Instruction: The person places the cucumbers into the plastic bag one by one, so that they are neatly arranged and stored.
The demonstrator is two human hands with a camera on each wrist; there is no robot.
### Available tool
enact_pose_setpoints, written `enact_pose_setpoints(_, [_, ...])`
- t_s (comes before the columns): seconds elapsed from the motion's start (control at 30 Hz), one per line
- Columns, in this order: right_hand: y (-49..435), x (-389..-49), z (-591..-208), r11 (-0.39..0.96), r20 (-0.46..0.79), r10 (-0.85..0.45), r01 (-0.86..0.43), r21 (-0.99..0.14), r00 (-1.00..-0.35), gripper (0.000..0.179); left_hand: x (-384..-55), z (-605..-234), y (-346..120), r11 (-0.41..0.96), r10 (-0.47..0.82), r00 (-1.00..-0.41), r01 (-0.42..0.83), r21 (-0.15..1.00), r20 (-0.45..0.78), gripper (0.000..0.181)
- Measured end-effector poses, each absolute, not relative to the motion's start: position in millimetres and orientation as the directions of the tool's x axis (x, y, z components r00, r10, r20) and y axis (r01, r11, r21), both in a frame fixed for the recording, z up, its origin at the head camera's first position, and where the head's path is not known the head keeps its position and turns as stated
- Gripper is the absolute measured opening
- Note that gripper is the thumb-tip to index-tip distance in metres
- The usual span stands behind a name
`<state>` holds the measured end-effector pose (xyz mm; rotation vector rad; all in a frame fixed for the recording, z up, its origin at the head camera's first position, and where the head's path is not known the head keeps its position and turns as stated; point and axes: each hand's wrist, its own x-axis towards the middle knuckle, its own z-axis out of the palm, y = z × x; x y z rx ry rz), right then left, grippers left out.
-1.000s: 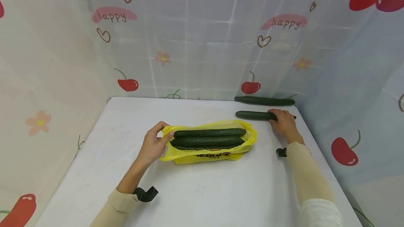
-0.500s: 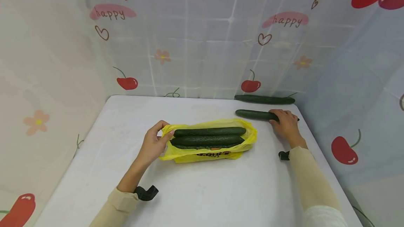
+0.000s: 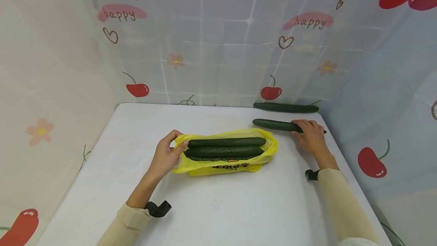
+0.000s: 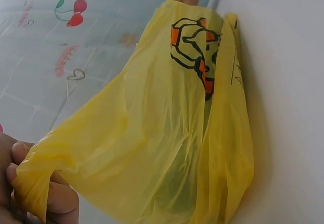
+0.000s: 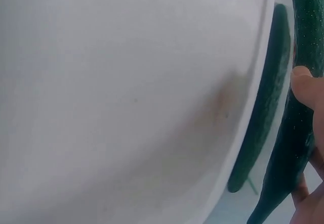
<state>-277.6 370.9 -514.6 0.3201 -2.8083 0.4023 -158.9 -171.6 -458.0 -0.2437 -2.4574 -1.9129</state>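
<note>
A yellow plastic bag (image 3: 218,171) lies on the table with its mouth spread, several cucumbers (image 3: 223,152) side by side inside. My left hand (image 3: 167,155) pinches the bag's left edge between thumb and fingers; the left wrist view shows the plastic (image 4: 136,133) stretched from that grip. To the right, my right hand (image 3: 311,136) grips a cucumber (image 3: 274,125) near its right end, behind the bag's far right corner. In the right wrist view, the thumb (image 5: 305,85) presses along this cucumber (image 5: 291,148). Part of it is hidden by the hand.
Another cucumber (image 3: 286,107) lies along the back right edge of the white table (image 3: 218,208). Printed curtains (image 3: 218,48) hang close behind the table and on both sides. Black cameras are strapped on both wrists, the left one (image 3: 158,209) resting near the tabletop.
My right hand has shifted slightly right and toward me, and the cucumber it grips has tilted a little, its right end lower. My left hand and the bag look almost unchanged.
</note>
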Motion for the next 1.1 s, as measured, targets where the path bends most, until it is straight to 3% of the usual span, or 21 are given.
enact_pose_setpoints(0.3, [364,-262,-496,0.919,0.441,-0.265,-0.363,-0.154,-0.857,0.048,-160,-457,-171,0.225,0.111,-0.987,0.137,0.965,0.115,0.014])
enact_pose_setpoints(0.57, [352,-247,-481,0.876,0.592,-0.319,-0.469,-0.115,-0.74,0.053,-160,-459,-170,0.214,0.114,-0.989,0.116,0.97,0.093,0.016])
enact_pose_setpoints(1.1, [300,-219,-457,0.753,0.621,-0.442,-0.644,-0.136,-0.647,0.052,-158,-456,-169,0.197,0.096,-0.986,0.151,0.969,0.134,0.012])
